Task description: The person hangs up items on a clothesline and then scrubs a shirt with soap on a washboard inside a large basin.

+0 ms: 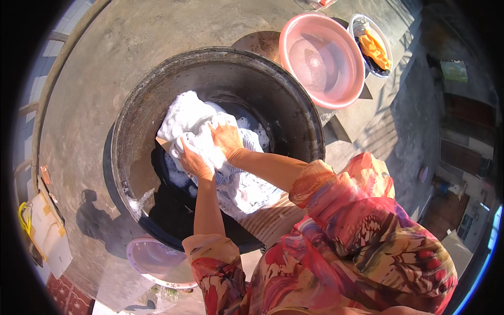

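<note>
A large black tub (145,90) stands before me with some dark water in its bottom. Across it slants a ribbed wooden washboard (275,220), its lower end near my body. Sudsy white cloth with blue stripes (252,189) lies bunched on the board, thick with foam (185,112). My left hand (195,161) grips a fold of it on the near left. Further up and to the right, my right hand (227,139) presses into the same cloth, fingers curled in the lather. Foam hides some fingertips.
Beyond the tub at the right is a pink basin (283,43) of water. Next to it, a white basin (356,19) holds orange and dark cloth (372,47). A pale patterned basin (157,271) sits at lower left, by the tub. Cardboard (51,240) lies at far left on concrete.
</note>
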A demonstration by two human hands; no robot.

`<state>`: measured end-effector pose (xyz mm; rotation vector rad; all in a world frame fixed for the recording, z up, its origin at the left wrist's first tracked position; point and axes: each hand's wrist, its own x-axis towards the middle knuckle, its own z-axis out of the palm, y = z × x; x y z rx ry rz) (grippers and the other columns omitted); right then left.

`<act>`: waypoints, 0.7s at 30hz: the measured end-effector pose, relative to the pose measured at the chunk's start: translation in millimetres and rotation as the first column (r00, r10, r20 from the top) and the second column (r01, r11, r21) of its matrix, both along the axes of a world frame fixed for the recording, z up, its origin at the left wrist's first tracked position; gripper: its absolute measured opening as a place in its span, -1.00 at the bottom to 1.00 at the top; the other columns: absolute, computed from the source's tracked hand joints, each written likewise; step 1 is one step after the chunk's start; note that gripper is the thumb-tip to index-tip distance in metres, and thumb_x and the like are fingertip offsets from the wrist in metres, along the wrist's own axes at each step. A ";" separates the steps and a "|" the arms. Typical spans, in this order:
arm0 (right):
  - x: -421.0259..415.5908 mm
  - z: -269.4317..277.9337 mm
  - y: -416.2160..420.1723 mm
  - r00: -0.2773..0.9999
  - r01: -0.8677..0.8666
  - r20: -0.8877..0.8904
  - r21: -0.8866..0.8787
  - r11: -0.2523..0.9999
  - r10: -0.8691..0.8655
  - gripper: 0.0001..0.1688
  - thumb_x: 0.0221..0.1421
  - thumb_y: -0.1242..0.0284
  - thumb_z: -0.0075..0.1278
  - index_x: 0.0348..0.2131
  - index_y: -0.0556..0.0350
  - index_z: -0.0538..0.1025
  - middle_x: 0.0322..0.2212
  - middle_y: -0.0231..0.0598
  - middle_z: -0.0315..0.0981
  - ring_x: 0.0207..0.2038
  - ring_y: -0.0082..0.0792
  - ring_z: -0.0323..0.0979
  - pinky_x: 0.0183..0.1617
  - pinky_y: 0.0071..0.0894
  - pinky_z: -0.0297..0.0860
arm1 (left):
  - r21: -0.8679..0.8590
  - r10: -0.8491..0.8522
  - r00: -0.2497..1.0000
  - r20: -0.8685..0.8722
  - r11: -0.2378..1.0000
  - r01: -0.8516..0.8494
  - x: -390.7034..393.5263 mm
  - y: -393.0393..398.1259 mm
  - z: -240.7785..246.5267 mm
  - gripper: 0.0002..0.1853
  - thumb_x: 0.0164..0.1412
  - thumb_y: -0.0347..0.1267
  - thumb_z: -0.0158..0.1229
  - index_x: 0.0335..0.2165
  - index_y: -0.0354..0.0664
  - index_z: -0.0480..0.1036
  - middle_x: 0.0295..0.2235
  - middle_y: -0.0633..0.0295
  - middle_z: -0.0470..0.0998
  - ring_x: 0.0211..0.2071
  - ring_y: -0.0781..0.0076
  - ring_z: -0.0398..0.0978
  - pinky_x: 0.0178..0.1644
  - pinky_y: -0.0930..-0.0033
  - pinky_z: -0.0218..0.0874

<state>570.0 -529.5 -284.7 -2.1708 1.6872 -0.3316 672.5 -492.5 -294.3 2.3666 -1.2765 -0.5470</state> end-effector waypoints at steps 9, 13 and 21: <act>-76.2 58.2 96.3 0.884 -0.163 0.451 0.543 0.824 -0.121 -0.56 -0.06 0.33 -0.15 -0.15 0.08 0.43 -0.17 -0.02 0.31 -0.03 -0.09 0.20 0.12 -0.20 0.05 | -0.326 -0.167 0.957 -0.238 0.942 0.084 -35.6 161.8 4.2 -0.51 0.07 -0.35 0.04 -0.04 -0.36 0.19 -0.09 -0.05 0.33 -0.12 0.12 0.33 -0.02 0.24 0.14; -31.0 12.0 26.2 0.990 -0.125 0.095 0.257 0.958 0.104 -0.72 -0.06 0.35 -0.19 -0.36 0.08 0.46 -0.38 -0.09 0.39 -0.20 -0.10 0.33 -0.16 -0.16 0.29 | 0.168 -0.064 0.997 0.037 0.984 0.057 -16.9 47.5 -12.8 -0.51 0.08 -0.43 -0.05 0.02 -0.19 0.13 -0.24 -0.13 0.38 -0.25 0.03 0.37 -0.20 0.15 0.20; -45.9 14.1 41.9 0.963 -0.258 -0.014 0.231 0.938 0.269 -0.64 -0.11 0.42 -0.10 -0.21 -0.02 0.47 -0.35 -0.12 0.42 -0.14 -0.07 0.30 -0.21 -0.27 0.37 | -0.128 0.011 0.862 -0.508 0.988 -0.088 -21.5 77.9 13.7 -0.53 0.16 -0.38 -0.14 0.03 -0.38 0.11 -0.10 -0.07 0.35 -0.12 0.17 0.35 -0.01 0.27 0.13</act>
